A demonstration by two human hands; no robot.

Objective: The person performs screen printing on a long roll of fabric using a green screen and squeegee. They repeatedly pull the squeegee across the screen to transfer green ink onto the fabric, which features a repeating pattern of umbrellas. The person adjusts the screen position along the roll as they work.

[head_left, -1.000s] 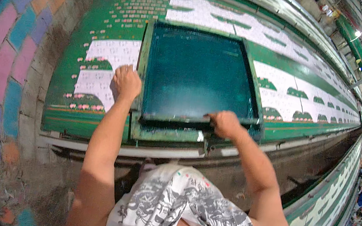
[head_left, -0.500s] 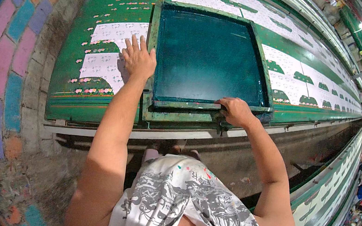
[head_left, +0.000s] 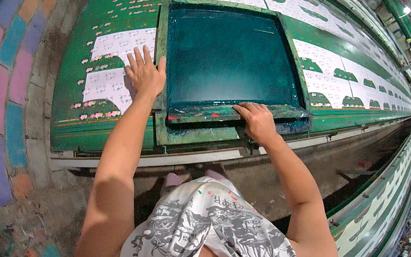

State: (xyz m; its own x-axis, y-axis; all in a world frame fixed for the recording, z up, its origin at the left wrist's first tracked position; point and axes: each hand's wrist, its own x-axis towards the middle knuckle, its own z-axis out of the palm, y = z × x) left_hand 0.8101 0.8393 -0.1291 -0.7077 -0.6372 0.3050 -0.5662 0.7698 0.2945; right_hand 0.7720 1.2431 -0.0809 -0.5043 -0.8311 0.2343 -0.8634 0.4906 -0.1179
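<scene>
A screen-printing frame (head_left: 161,42) with a dark teal mesh (head_left: 232,58) lies on the green printing table. My left hand (head_left: 147,75) is spread open over the white printed fabric pieces (head_left: 117,46), its thumb side against the frame's left edge. Along the near side of the mesh runs a long paint-stained squeegee (head_left: 202,115), marked with green and red smears. The fingers of my right hand (head_left: 258,123) curl over its top edge, right of the middle; what lies under the palm is hidden.
The green table (head_left: 74,133) stretches away to the right, bearing rows of white fabric pieces (head_left: 328,56). A pale rail (head_left: 179,161) edges its near side. Coloured blocks (head_left: 1,108) line the left. A second table with pale pieces (head_left: 368,232) stands at the right.
The squeegee now leans toward me, showing more of its broad stained face. My right hand has tipped with it, still gripping. My left hand keeps its place beside the frame; the view has shifted slightly.
</scene>
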